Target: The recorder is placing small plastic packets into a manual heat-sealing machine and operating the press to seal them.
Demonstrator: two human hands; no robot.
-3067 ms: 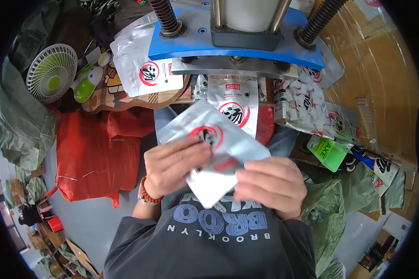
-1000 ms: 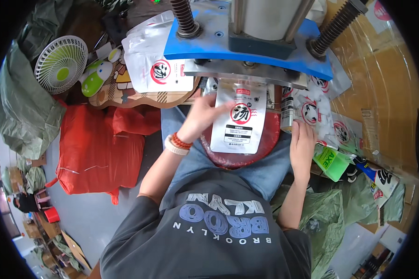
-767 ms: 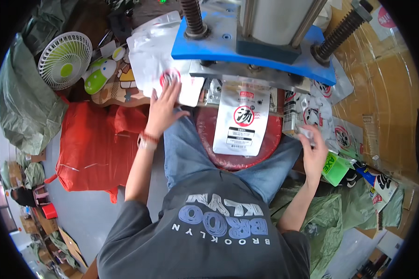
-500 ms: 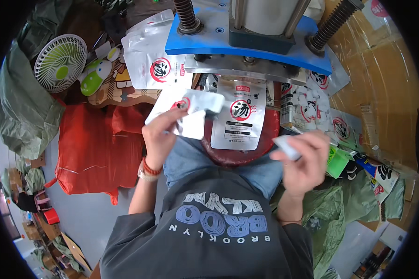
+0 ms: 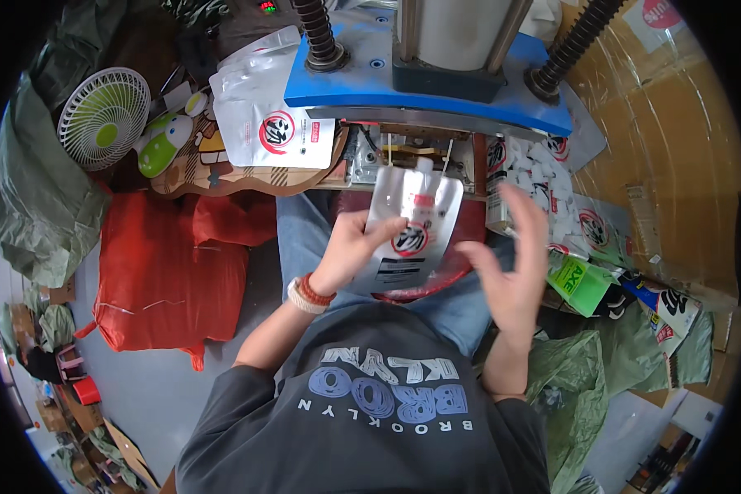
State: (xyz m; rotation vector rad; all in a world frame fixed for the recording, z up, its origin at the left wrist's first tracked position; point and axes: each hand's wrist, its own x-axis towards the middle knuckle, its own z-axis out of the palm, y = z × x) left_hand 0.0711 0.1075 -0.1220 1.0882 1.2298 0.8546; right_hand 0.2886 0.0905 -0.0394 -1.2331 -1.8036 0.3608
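A small, crowded packing workshop, judging by its machine and stock.
A heavy press with a blue metal plate (image 5: 362, 82) and dark coil springs (image 5: 314, 33) dominates; beside the plate's left end, a stack of flat, printed silver pouches (image 5: 263, 90) covers the right part of a brown, wavy-edged, patterned board (image 5: 247, 179). A round, white-and-green fan (image 5: 103, 119) stands by the board's left end. Near the plate's right corner lies a heap of small white pieces (image 5: 535, 177), near a tall, brown, tape-wrapped cardboard wall (image 5: 659, 165). A bulging red sack (image 5: 169, 280) and brown cardboard boxes (image 5: 82, 407) crowd the grey floor (image 5: 132, 387).
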